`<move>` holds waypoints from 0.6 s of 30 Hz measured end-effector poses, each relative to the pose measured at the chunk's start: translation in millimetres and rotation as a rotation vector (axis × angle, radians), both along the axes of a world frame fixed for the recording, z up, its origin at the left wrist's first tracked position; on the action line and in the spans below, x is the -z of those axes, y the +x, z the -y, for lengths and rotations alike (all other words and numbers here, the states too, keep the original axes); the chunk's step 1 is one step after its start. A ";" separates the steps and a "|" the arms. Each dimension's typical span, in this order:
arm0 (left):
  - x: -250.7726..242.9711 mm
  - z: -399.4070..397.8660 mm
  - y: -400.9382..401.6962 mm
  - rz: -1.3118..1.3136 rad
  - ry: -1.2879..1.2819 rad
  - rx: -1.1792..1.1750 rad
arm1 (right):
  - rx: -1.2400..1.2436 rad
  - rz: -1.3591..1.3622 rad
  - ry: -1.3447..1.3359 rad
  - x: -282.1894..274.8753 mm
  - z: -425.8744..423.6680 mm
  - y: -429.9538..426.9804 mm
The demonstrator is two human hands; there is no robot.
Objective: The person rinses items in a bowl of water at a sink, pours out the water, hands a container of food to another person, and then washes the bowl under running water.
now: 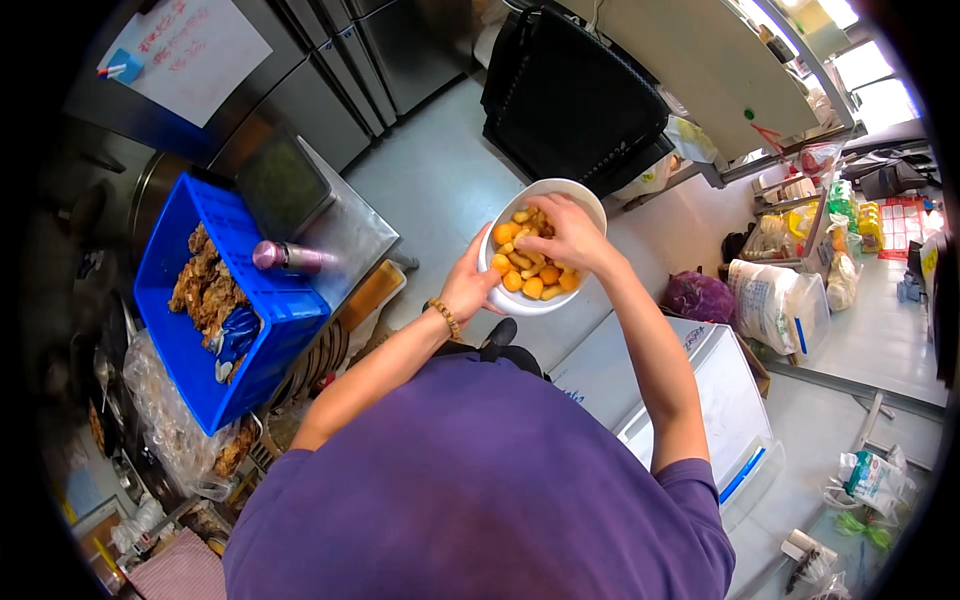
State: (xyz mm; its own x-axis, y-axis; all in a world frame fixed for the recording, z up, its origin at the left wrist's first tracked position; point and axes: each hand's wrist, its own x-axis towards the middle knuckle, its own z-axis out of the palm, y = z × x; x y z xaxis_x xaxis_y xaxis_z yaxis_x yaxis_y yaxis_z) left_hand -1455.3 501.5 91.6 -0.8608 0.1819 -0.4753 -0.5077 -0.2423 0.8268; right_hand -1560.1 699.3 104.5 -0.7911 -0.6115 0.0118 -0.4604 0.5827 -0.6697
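Observation:
A white bowl (592, 210) is held out in front of my body, tilted a little. My left hand (466, 279) grips its left side, thumb at the rim and fingers beneath. Inside lie round orange balls (533, 288) and paler yellow-brown finger-shaped pieces (520, 260), perhaps fried food. My right hand (568, 234) reaches into the bowl from the right, thumb and fingers spread over the pieces. Its fingertips are partly hidden among them, so whether it pinches any is unclear.
At left, a blue plastic crate (289, 304) holds browned food pieces (202, 281). A pink bottle (289, 257) lies beside it on a metal table (360, 225). Ahead stands a stack of black trays (574, 97); at right are a white chest (716, 382) and a purple net bag (699, 295).

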 end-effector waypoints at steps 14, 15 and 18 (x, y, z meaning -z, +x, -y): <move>8.8 -0.8 -10.3 0.007 -0.012 -0.090 | -0.018 -0.052 -0.193 -35.3 -11.9 -1.8; 10.4 -3.2 -13.6 0.002 -0.012 -0.129 | 0.072 -0.032 -0.266 -38.4 -13.5 -4.6; 5.4 18.3 -3.6 0.051 0.089 -0.240 | 0.268 -0.068 -0.387 -48.2 -36.8 -6.0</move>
